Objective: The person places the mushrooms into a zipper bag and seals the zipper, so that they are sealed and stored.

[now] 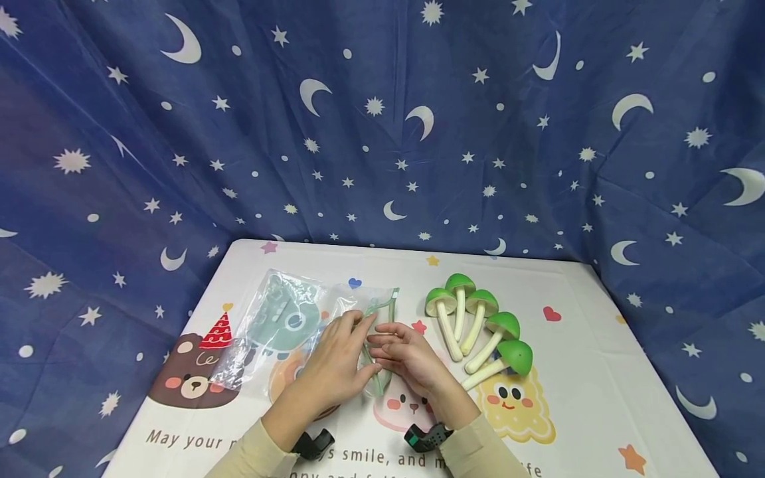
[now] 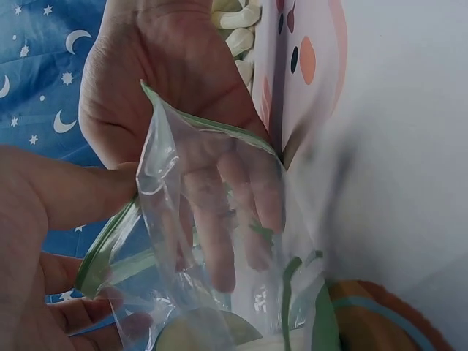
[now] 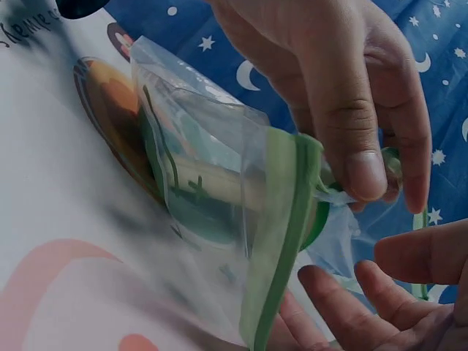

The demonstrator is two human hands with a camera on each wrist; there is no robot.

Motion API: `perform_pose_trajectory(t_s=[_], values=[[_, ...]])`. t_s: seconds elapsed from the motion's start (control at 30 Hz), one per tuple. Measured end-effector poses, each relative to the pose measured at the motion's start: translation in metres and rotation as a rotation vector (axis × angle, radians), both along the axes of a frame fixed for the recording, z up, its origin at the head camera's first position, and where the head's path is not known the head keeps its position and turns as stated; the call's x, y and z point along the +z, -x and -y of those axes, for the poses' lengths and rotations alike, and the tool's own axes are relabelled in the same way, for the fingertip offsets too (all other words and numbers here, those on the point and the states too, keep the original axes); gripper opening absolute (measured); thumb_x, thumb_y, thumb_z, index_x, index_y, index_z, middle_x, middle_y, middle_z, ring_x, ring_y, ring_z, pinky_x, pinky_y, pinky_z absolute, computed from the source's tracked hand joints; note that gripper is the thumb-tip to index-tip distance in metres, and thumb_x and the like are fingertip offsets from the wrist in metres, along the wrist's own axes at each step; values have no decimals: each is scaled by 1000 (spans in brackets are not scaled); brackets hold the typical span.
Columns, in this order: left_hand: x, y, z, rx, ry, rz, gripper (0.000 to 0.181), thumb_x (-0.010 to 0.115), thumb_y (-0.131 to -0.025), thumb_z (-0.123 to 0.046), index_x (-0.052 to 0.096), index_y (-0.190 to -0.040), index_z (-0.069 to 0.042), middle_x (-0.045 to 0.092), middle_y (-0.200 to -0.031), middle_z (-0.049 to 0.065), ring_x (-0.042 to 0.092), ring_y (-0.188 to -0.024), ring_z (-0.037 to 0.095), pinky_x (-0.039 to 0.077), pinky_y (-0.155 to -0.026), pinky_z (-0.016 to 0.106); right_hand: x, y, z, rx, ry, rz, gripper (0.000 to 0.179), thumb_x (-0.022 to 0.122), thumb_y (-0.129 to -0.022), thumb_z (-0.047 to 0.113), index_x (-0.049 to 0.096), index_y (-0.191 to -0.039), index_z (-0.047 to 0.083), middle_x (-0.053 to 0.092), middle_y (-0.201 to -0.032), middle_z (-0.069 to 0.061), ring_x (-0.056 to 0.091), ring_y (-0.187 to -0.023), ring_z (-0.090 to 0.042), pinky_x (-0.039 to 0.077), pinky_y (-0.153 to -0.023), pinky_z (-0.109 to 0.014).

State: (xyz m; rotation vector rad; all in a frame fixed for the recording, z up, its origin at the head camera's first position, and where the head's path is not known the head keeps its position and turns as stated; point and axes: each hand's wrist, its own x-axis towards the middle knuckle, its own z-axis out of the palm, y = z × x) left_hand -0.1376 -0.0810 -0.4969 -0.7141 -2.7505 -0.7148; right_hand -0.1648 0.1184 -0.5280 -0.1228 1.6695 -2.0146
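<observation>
A clear plastic zip bag (image 1: 343,300) with a green closure strip (image 3: 281,241) has its mouth spread apart toward the right. My left hand (image 1: 337,358) pinches the bag's edge between thumb and fingers. Facing it is my right hand (image 1: 412,358), fingers extended at the bag's mouth. In the left wrist view, the right hand's fingers (image 2: 212,227) show through the plastic. A pale stem-like shape (image 3: 219,183) with green near its end appears through the bag in the right wrist view. Several toy mushrooms (image 1: 515,357) with green caps lie just right of my right hand.
The white tablecloth (image 1: 597,372) is printed with cartoon animals, hearts, stars and lettering. Behind the table and along its sides hangs a blue curtain (image 1: 382,133) with moons and stars. A black band (image 1: 427,438) is on each wrist.
</observation>
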Motion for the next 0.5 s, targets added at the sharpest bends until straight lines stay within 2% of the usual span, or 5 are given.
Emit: perform_pose_trajectory(t_s=[0.27,0.5], values=[[3,-2,0,13,-1,15,92,93,-83,-34,50,-159,-7,52,-148,15,56,-134,37,43,-121,55,-1,0,11,20,131,56,53,52,-100,-6,42,-152,-2,72,-130,-6,68,-92,-7,62,-77,-23],[4,-2,3,20,14,-11,93,93,-82,-34,50,-159,-7,52,-147,13,57,-132,35,44,-121,54,-3,3,14,46,185,94,54,47,-102,-4,40,-155,3,70,-129,-2,61,-90,-9,60,-75,-25]])
